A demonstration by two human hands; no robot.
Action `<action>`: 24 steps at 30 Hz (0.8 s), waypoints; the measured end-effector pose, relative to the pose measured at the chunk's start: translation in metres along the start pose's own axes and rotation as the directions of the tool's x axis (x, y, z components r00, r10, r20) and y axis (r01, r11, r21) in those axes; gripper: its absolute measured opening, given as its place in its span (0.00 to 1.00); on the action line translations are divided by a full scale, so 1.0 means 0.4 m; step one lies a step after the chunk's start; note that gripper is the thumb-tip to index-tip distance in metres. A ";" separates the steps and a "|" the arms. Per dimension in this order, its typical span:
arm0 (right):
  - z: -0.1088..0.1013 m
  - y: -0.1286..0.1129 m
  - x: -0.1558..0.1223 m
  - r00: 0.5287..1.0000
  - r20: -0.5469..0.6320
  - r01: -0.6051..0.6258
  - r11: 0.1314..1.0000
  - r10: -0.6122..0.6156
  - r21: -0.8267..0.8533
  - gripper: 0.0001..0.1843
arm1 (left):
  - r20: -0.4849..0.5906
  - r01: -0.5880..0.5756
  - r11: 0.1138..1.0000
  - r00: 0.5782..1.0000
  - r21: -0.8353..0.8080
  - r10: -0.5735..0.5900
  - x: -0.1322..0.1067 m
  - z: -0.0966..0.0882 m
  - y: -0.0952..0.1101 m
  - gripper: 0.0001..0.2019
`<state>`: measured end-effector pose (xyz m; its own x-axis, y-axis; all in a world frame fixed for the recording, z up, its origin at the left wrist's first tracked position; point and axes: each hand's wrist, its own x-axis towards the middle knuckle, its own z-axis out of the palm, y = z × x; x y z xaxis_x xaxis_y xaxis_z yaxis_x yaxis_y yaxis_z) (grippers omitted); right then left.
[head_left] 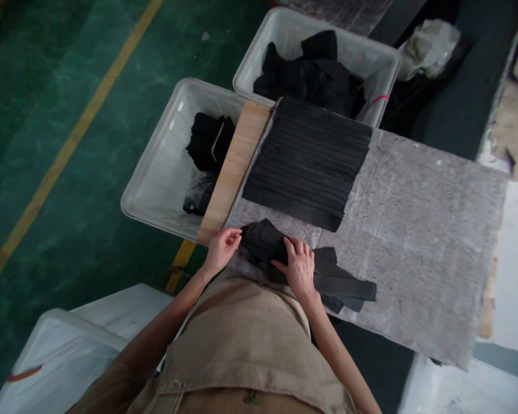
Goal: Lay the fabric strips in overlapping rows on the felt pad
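Note:
A loose pile of black strips, which look like fabric, lies at the near edge of the grey felt-like work surface. My right hand is on this pile, its thumb and bent fingers gripping the strips. Several strip ends fan out to the right from under that hand. At the pile's left end, my left hand is closed in a pinch, fingertips against the edge of the strips. Whatever sits between those fingertips is too small to make out. Beyond the pile, overlapping black strips lie in a neat row.
A white bin holding black bundles stands left, a wooden board along its right side. Another white bin with black pieces stands behind. Grey covering extends right. A white container is at lower left.

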<state>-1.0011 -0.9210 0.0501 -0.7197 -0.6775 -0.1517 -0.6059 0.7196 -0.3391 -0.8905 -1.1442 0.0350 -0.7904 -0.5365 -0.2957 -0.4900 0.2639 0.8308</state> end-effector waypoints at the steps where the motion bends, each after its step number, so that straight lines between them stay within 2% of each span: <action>1: -0.001 -0.003 0.000 1.000 0.006 0.008 1.000 -0.007 -0.008 0.29 | -0.002 0.000 1.000 1.000 -0.017 0.000 -0.003 -0.001 -0.001 0.12; 7: -0.006 -0.016 -0.006 0.999 0.005 0.033 0.999 -0.033 -0.038 0.26 | 0.034 -0.004 0.998 0.999 -0.069 0.006 -0.025 0.000 -0.010 0.12; 16: -0.004 -0.005 -0.018 0.998 -0.031 0.058 0.998 -0.059 -0.015 0.24 | 0.013 -0.080 0.997 0.997 -0.008 0.080 -0.057 0.009 -0.007 0.11; 24: -0.010 0.014 -0.017 0.992 -0.039 0.115 0.990 -0.118 -0.077 0.20 | -0.152 -0.158 0.984 0.974 0.080 0.169 -0.118 0.048 0.047 0.08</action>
<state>-1.0010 -0.9118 0.0530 -0.6560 -0.7511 -0.0743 -0.7087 0.6468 -0.2817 -0.8696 -1.0987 0.0554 -0.7966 -0.5996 -0.0764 -0.3867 0.4084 0.8268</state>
